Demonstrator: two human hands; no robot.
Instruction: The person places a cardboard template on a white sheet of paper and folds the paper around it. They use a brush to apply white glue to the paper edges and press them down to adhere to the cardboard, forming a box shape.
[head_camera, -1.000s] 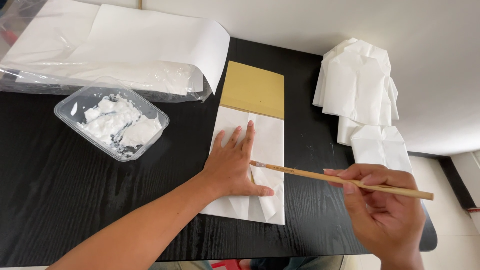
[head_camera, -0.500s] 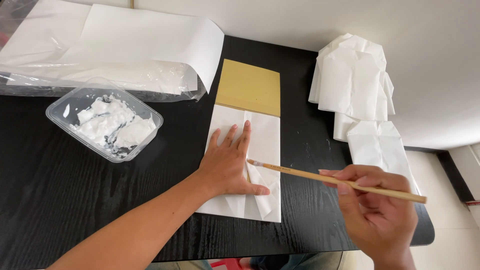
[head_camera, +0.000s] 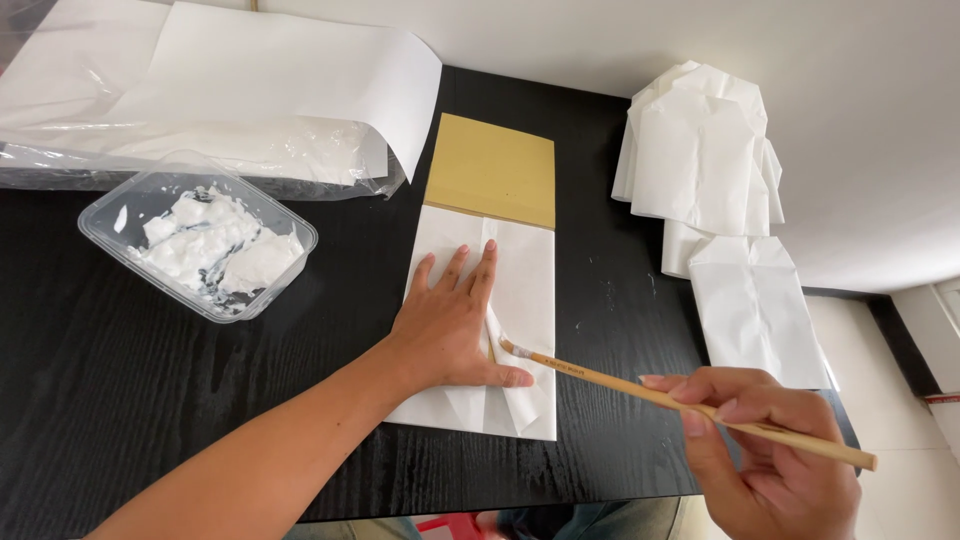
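Note:
My left hand (head_camera: 450, 325) lies flat, fingers spread, on a folded white paper sheet (head_camera: 525, 290) that rests on a tan board (head_camera: 495, 170) on the black table (head_camera: 150, 400). My right hand (head_camera: 770, 450) grips a thin wooden brush (head_camera: 680, 403) by its rear half. The brush tip (head_camera: 508, 346), white with paste, touches a fold of the paper just beside my left index finger and thumb.
A clear plastic tub of white paste (head_camera: 200, 250) stands at the left. Large white sheets in clear plastic wrap (head_camera: 200, 120) lie at the back left. Folded white paper pieces (head_camera: 710, 150) are stacked at the right, one (head_camera: 755, 305) near the table's right edge.
The brush tip has stayed at the paper fold by my left hand, shifting only slightly. My left hand remains pressed flat on the paper.

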